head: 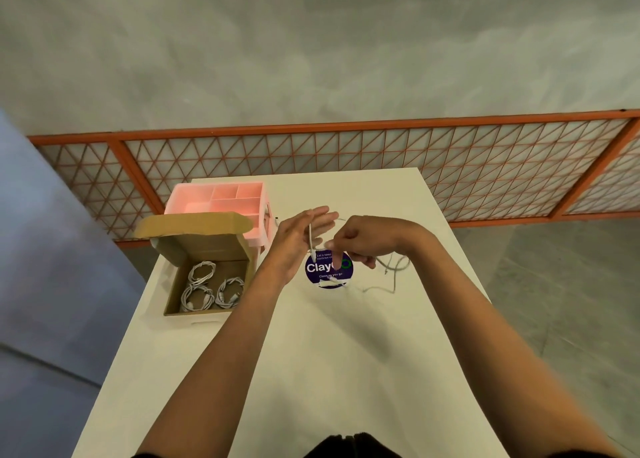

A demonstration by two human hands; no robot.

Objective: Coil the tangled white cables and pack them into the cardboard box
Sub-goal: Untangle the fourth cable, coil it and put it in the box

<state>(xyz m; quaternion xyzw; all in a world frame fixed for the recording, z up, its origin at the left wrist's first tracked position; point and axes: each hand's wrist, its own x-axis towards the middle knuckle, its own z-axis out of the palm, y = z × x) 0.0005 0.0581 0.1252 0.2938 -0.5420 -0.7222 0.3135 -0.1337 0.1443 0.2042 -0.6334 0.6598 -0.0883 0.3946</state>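
Note:
An open cardboard box (207,246) stands at the table's left edge with three coiled white cables (202,274) inside. My left hand (301,236) is raised over the table, fingers straight, with a white cable (310,237) running across its palm and a plug end hanging below. My right hand (360,239) is close beside it, fingers curled, pinching the same cable. The rest of the cable (391,270) trails loose on the table to the right.
A pink compartment organiser (221,198) stands behind the box, partly hidden by the box's raised lid. A round purple sticker (329,269) lies on the white table (311,353) under my hands. An orange mesh fence (381,152) runs beyond the table.

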